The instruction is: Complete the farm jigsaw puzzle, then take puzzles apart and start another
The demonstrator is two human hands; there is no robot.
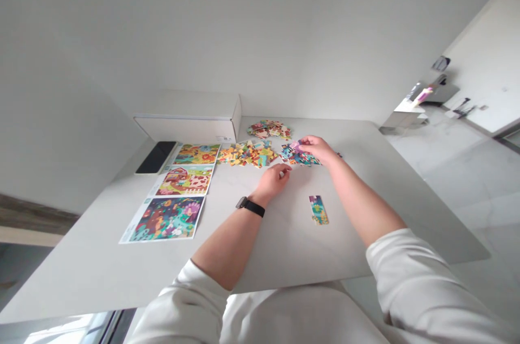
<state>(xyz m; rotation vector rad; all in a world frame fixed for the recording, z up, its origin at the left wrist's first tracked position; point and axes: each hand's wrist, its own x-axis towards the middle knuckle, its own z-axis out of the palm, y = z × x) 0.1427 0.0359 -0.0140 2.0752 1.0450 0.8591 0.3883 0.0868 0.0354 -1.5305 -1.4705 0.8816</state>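
Note:
My right hand (316,149) is over the pile of dark blue and purple jigsaw pieces (303,158), its fingers pinched on a purple jigsaw piece (299,145). Nearer to me and to the left, my left hand (274,180) rests low over the table with curled fingers; whether anything is inside them is hidden. A dark watch is on that wrist. In front of me lies a narrow strip of joined jigsaw pieces (318,210), purple at its far end and teal and yellow below.
Beside the blue pile are a yellow-orange pile of pieces (247,154) and a pink-red pile (270,129). Three picture sheets, the nearest a dark forest scene (168,218), line the left side. A black phone (156,157) and a white box (187,124) stand behind them, near the wall.

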